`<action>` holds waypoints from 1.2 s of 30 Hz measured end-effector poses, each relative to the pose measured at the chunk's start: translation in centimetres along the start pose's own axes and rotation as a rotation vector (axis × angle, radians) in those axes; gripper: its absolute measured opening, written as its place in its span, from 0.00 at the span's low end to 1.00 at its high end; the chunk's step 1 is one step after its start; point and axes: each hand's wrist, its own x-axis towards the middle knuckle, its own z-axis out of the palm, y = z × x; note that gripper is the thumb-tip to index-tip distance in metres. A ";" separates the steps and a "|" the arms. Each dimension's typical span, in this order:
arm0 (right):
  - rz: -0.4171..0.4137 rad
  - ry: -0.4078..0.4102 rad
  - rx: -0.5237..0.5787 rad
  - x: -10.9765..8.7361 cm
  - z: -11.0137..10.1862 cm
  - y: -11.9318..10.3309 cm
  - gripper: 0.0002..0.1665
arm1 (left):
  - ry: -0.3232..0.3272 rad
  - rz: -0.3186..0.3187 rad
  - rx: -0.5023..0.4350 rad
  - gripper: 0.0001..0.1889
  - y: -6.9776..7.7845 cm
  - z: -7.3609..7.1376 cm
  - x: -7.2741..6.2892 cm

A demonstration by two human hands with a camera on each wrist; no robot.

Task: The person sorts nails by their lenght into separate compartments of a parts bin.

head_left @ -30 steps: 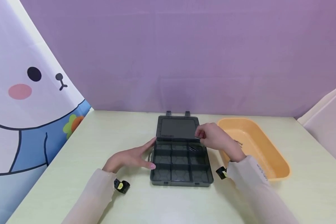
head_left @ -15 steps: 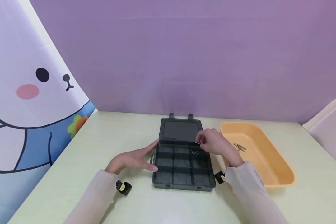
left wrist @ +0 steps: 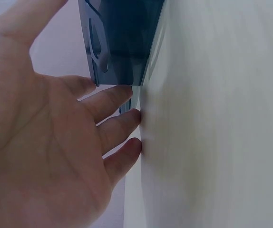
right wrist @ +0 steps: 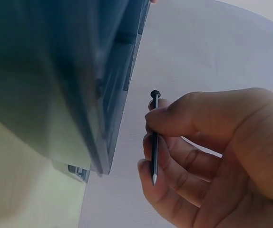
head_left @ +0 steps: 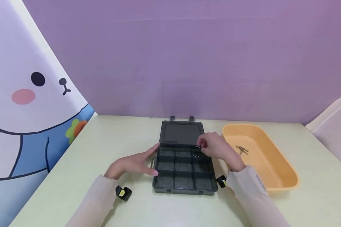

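A dark translucent compartment box lies on the table with its lid folded back. My left hand is spread against the box's left side; in the left wrist view its fingers are nearly straight, some touching the tabletop. Over the back right compartment, my right hand pinches a nail between thumb and fingers. The nail's head points up and its tip down in the right wrist view. Several nails lie in that back right compartment.
A shallow orange-yellow tray stands to the right of the box, partly behind my right forearm. Several more nails lie inside it. A purple backdrop rises at the table's back edge.
The whole head view has shifted slightly. My right hand stays over the back right compartment, pinching the nail, and my left hand remains against the box's side.
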 end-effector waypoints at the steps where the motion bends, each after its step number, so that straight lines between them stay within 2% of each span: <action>1: 0.009 0.000 -0.003 0.0 0.0 -0.1 0.08 | 0.000 0.000 -0.002 0.59 0.0 0.0 0.0; 15: 0.012 0.013 -0.029 0.0 0.5 -0.7 0.08 | 0.002 -0.012 0.011 0.59 -0.8 0.0 0.0; 36: 0.045 -0.001 -0.019 -0.2 0.1 -1.0 0.09 | 0.001 0.008 -0.015 0.59 -0.6 -0.1 0.2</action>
